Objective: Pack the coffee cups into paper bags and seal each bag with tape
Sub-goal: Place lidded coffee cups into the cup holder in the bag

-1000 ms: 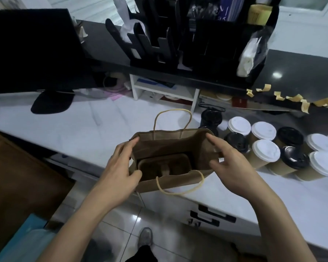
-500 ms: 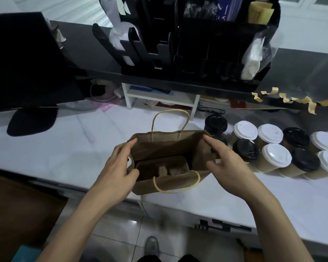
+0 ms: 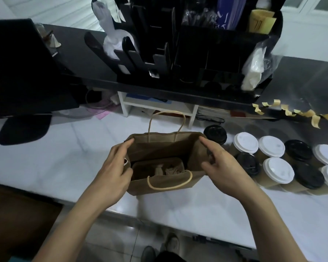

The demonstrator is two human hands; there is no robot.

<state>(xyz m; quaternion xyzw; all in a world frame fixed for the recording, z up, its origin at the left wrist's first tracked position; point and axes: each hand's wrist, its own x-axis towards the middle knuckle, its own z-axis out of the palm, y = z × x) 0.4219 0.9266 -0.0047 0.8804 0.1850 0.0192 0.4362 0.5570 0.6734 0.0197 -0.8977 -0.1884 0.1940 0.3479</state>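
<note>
one camera on my head looks forward and down, close over my left hand [image 3: 112,173], right hand [image 3: 224,168] and paper bag [image 3: 163,148].

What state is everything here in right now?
brown paper bag: upright, mouth open, unsealed.
cardboard cup tray: in the bag's bottom, no cups.
lidded paper coffee cups: upright, unpacked, right of the bag.
yellow tape strips: hanging from the black shelf's edge.
left hand: grips the bag's left rim.
right hand: grips the bag's right rim.
</note>
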